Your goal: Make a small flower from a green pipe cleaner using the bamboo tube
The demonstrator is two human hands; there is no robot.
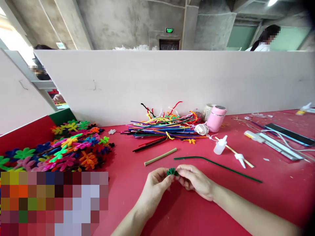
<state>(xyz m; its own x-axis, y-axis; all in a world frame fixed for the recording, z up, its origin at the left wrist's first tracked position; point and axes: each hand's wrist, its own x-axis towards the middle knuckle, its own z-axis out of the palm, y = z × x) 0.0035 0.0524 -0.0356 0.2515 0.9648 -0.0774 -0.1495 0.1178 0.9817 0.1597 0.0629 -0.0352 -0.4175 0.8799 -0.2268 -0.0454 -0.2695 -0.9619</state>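
Between my fingertips is a small dark green pipe-cleaner flower (172, 171), bent into tight loops. My left hand (158, 183) pinches it from the left, thumb in front. From the other side my right hand (195, 180) grips its right edge with thumb and fingers closed. Just beyond the hands, a straight green pipe cleaner (221, 165) lies loose on the red table, bent slightly near its left end. A short bamboo-like stick (160, 157) rests behind my left hand.
Colourful pipe-cleaner flowers (69, 147) are heaped at left. Pipe cleaners (162, 127) are piled by the white partition (172, 78), beside a pink cup (216, 118). A glue bottle (220, 146), its white cap (240, 160), a ruler (282, 147) and a phone (290, 133) lie right.
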